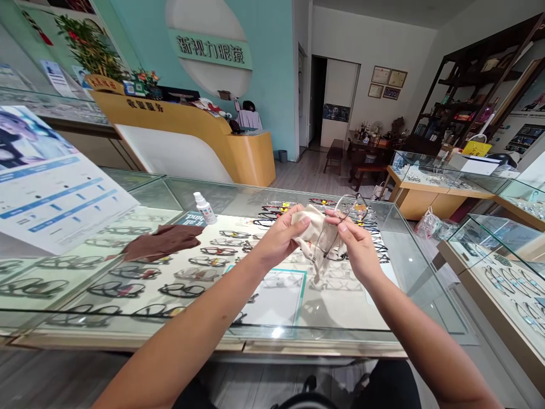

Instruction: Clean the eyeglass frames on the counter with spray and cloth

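Note:
Above the glass display case (272,335), my left hand (283,236) is closed on a cream cloth (317,227), its thumb pressed on the fabric. My right hand (355,244) pinches a thin-framed pair of glasses (360,210) just to the right of the cloth. The cloth hangs down between the hands and covers part of the glasses. Farther left on the glass lie a crumpled brown cloth (164,241) and an upright white spray bottle (205,208). Rows of eyeglasses (219,250) show through the case top.
A printed calendar-like stand (55,187) rises at the left. Behind the case is a wooden counter (251,156). More glass cases (502,272) stand on the right, with plastic bags (429,222) on the floor beside them.

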Motion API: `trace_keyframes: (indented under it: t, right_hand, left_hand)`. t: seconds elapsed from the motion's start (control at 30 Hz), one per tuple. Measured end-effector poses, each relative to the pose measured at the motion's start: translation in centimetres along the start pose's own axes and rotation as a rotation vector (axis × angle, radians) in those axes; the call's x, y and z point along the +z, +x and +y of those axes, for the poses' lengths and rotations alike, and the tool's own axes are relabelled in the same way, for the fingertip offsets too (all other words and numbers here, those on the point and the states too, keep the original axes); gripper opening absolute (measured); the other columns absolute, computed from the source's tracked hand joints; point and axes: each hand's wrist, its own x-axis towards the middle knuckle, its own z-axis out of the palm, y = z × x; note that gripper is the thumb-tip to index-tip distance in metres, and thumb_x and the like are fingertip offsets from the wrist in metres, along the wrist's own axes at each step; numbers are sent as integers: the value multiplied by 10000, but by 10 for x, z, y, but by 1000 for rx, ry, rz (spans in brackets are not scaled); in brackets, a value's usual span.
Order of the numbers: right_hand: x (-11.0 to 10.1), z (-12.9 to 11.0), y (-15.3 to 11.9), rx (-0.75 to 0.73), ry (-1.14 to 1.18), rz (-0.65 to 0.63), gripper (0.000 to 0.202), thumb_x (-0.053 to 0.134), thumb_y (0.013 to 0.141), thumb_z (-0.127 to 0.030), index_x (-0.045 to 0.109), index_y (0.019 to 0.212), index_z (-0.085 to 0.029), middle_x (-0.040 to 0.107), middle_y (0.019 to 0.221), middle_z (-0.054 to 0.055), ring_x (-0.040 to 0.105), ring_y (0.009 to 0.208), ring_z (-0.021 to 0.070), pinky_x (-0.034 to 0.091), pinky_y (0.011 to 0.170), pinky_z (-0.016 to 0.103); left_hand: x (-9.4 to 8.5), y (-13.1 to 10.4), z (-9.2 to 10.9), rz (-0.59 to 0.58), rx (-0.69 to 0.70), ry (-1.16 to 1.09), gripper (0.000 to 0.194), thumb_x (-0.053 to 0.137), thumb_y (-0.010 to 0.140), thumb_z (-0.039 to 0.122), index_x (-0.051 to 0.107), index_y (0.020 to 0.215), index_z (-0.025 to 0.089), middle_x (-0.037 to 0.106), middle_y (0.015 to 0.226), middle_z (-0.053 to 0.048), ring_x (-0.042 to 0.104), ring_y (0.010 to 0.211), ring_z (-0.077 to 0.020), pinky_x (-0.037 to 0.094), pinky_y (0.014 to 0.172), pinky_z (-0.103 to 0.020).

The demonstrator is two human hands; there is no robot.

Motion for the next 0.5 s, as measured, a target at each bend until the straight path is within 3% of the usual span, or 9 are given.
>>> trace_keyframes:
  t: [0.13, 0.23, 0.33, 0.4, 0.5]
  right_hand:
    - [1, -4, -2, 15, -101, 44, 475, 638, 934, -700, 846, 964, -273, 780, 997, 65, 658, 996, 266, 503, 1014, 470]
    - [2, -6, -2, -28, -78, 78, 461, 668, 924, -681, 813, 821, -255, 788, 977, 65, 641, 961, 253, 507, 964, 441]
    - [3, -7, -2, -48, -58, 98, 472, 675, 923, -670, 779, 747, -245, 804, 988, 72, 652, 969, 249, 510, 941, 420]
    - [4, -8, -2, -56, -53, 96, 476, 674, 928, -663, 774, 736, -238, 807, 985, 71, 653, 947, 239, 512, 923, 409]
    - [3, -9, -4, -69, -36, 84, 460, 681, 930, -653, 796, 766, -239, 808, 975, 64, 645, 896, 221, 515, 885, 393]
  left_hand:
    - [4, -5, -2, -27, 91, 137, 563, 913, 743, 604, 519, 816, 208, 600, 730, 43, 501, 558, -97, 417, 532, -231]
    - [7, -7, -2, -39, 243, 296, 479, 881, 790, 600, 637, 799, 189, 684, 839, -15, 608, 730, -144, 489, 714, -267]
    - [8, -7, -3, -167, 352, 305, 555, 720, 885, 719, 733, 791, 171, 724, 901, -100, 666, 937, -236, 518, 897, -347]
    - [9, -6, -4, -179, 341, 258, 592, 636, 934, 734, 735, 787, 170, 701, 836, -101, 662, 912, -241, 523, 885, -360]
    - [10, -5, -7, -50, 250, 279, 457, 788, 875, 627, 686, 839, 183, 684, 857, -54, 637, 865, -196, 511, 826, -307]
